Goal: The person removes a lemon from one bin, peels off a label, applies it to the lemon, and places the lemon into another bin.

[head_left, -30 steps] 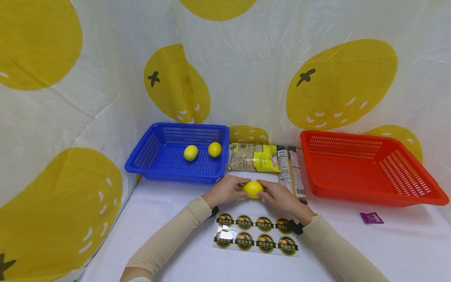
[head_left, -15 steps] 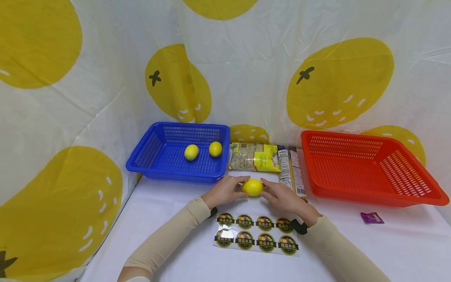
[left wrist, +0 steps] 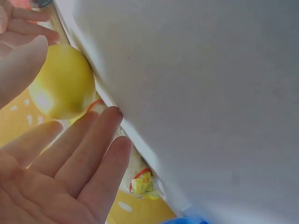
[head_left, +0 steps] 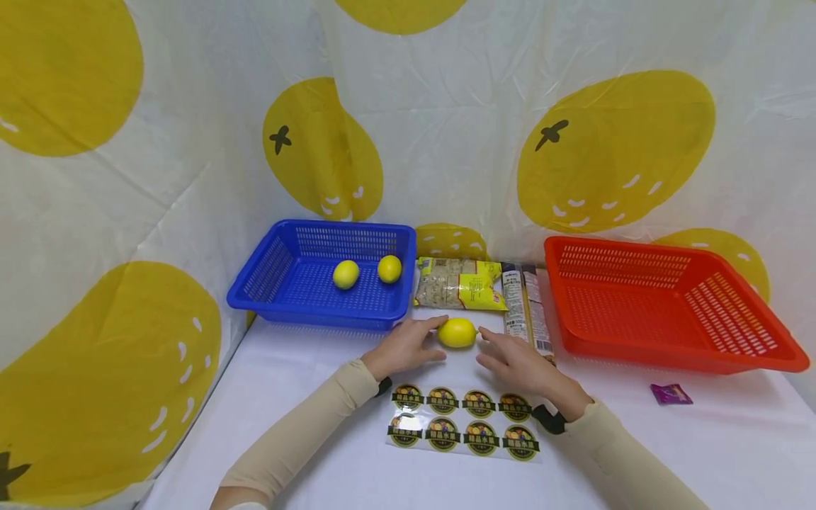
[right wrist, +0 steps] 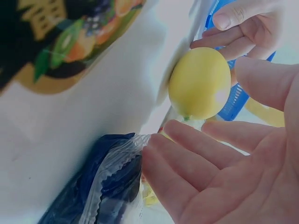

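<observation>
A yellow lemon point(head_left: 457, 332) lies on its side on the white tabletop, between the two hands. To its left is my left hand point(head_left: 408, 346), fingers extended and thumb apart; whether its index fingertip touches the lemon I cannot tell. My right hand point(head_left: 519, 360) is on the other side, slightly apart from the fruit, with its fingers loosely extended. The right wrist view shows the lemon point(right wrist: 200, 84) beyond the fingertips of that hand, nothing in its grasp. Nearer the body, a clear sheet of round fruit stickers point(head_left: 462, 421) lies flat between the forearms.
At the back left stands a blue basket point(head_left: 319, 316) with two lemons point(head_left: 346, 275) in it. A red basket point(head_left: 650, 354) is at the right, with a small purple packet point(head_left: 671, 394) in front. Between the baskets lie a yellow food bag point(head_left: 462, 285) and long narrow packages point(head_left: 528, 308).
Both hands have let go of the lemon. My right hand has drawn back to the right and toward the body. The lemon stays on the table, shifted slightly away from the body.
</observation>
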The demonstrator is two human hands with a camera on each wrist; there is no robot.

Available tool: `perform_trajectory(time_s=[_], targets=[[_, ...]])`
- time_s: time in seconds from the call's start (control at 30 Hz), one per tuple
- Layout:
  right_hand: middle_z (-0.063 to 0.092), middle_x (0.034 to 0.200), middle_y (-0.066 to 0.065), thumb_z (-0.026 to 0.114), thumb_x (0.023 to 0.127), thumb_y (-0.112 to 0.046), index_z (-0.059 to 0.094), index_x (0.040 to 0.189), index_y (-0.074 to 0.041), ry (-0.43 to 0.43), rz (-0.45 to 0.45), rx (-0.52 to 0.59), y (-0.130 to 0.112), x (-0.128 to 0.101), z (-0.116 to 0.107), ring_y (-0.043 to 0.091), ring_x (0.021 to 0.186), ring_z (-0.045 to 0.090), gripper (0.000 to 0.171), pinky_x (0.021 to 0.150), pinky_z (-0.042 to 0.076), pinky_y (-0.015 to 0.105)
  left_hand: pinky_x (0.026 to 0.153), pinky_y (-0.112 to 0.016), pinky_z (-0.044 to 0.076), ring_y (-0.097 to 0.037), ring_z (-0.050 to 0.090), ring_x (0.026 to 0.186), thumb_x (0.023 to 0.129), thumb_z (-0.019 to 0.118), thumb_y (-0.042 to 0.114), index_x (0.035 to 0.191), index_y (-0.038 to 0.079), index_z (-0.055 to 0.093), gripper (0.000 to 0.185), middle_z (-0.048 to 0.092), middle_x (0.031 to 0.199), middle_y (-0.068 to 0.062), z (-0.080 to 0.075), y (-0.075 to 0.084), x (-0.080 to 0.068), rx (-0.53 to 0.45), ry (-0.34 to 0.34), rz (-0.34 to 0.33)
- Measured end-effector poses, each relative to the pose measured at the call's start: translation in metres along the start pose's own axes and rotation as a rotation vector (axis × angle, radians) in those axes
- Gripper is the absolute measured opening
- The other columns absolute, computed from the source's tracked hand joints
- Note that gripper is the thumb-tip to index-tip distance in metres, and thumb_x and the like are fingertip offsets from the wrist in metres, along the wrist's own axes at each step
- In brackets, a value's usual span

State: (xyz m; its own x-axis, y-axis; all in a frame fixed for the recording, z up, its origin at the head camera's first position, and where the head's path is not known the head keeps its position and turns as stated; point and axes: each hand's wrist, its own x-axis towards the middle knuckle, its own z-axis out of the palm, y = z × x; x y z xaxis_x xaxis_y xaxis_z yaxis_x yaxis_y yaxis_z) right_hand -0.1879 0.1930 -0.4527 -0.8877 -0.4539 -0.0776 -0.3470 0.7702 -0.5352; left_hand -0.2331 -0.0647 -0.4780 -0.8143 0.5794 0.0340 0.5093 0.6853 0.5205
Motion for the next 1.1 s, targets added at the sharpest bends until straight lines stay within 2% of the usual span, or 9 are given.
perform_trajectory(time_s=[0.17, 0.37, 0.6, 0.9, 1.1], targets=[[0.050, 0.154, 0.022, 0.062, 0.103, -0.030, 0.039, 0.156, -0.001, 0.002, 0.016, 0.023, -0.002, -0.007, 0.000, 0.042, 0.141, 0.050, 0.065, 0.114, 0.041, 0.063, 0.106, -0.036, 0.054, -0.023, 0.067, 0.123, 0.090, 0.080, 0.034, 0.157, 0.010, 0.042, 0.080, 0.059, 0.149, -0.009, -0.002, -0.004, -0.004, -0.015, 0.006, -0.011], [0.053, 0.153, 0.019, 0.064, 0.102, -0.032, 0.044, 0.154, -0.004, -0.006, 0.003, 0.021, -0.006, -0.017, 0.002, 0.039, 0.140, 0.052, 0.063, 0.112, 0.043, 0.061, 0.106, -0.039, 0.053, -0.023, 0.066, 0.124, 0.091, 0.079, 0.034, 0.156, 0.013, 0.043, 0.078, 0.060, 0.148, -0.008, -0.008, -0.005, -0.017, -0.009, -0.007, -0.043], [0.058, 0.148, 0.019, 0.065, 0.101, -0.032, 0.050, 0.149, -0.001, -0.004, -0.027, -0.009, -0.007, -0.025, 0.008, 0.037, 0.135, 0.057, 0.060, 0.109, 0.047, 0.059, 0.103, -0.037, 0.055, -0.022, 0.068, 0.121, 0.090, 0.079, 0.034, 0.151, 0.012, 0.051, 0.070, 0.067, 0.140, -0.008, -0.013, 0.002, -0.032, 0.035, -0.037, 0.016], [0.061, 0.145, 0.015, 0.068, 0.099, -0.033, 0.054, 0.147, -0.004, -0.013, -0.054, -0.036, -0.008, -0.036, 0.014, 0.035, 0.134, 0.059, 0.057, 0.109, 0.048, 0.057, 0.102, -0.035, 0.055, -0.020, 0.069, 0.120, 0.091, 0.078, 0.036, 0.144, 0.014, 0.059, 0.060, 0.070, 0.135, -0.004, -0.014, 0.010, -0.047, 0.053, -0.066, 0.091], [0.061, 0.145, 0.015, 0.068, 0.099, -0.036, 0.056, 0.146, -0.007, -0.034, -0.067, -0.073, -0.010, -0.042, 0.018, 0.038, 0.135, 0.057, 0.057, 0.110, 0.046, 0.059, 0.105, -0.033, 0.053, -0.016, 0.067, 0.122, 0.093, 0.076, 0.035, 0.139, 0.014, 0.064, 0.053, 0.071, 0.134, 0.000, -0.013, 0.012, -0.057, 0.051, -0.084, 0.097]])
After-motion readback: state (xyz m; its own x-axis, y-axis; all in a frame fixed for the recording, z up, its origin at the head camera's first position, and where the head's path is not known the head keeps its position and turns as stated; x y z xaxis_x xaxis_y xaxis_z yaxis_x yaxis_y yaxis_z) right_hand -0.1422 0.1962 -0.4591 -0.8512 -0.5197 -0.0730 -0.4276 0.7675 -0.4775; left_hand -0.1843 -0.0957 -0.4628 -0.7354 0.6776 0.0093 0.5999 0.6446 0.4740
